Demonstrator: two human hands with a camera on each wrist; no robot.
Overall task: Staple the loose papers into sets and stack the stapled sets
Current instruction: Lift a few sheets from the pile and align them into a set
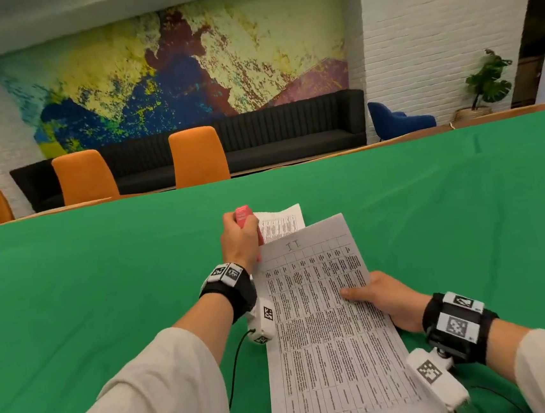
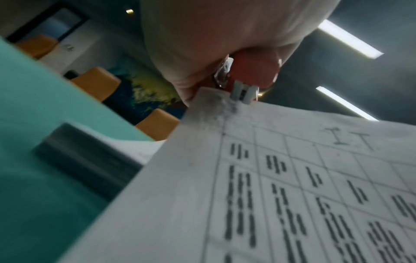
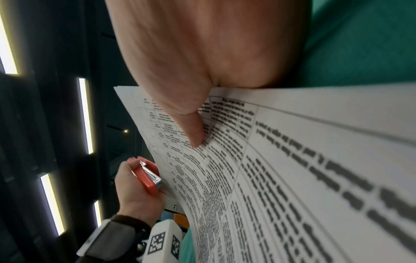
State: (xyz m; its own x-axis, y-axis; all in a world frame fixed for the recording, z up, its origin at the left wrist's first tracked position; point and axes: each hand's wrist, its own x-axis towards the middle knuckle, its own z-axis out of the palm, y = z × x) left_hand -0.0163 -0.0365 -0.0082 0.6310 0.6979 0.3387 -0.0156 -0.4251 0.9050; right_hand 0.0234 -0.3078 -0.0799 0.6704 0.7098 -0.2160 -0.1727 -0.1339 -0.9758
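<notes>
Head view, left hand [image 1: 239, 239] clenched round red stapler [image 1: 245, 216] at paper set [image 1: 328, 320] top-left corner, right hand [image 1: 386, 298] pinching its right edge, thumb on top

Green table [image 1: 432, 224] open L & R, held sheet [image 1: 325, 317] blocks centre, paper pile [image 1: 283, 225] behind.

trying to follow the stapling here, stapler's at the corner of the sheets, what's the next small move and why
Probably squeeze the stapler shut. The left hand grips it with its mouth over the top left corner of the held papers, and the right hand pinches their right edge, steadying them above the green table.
</notes>
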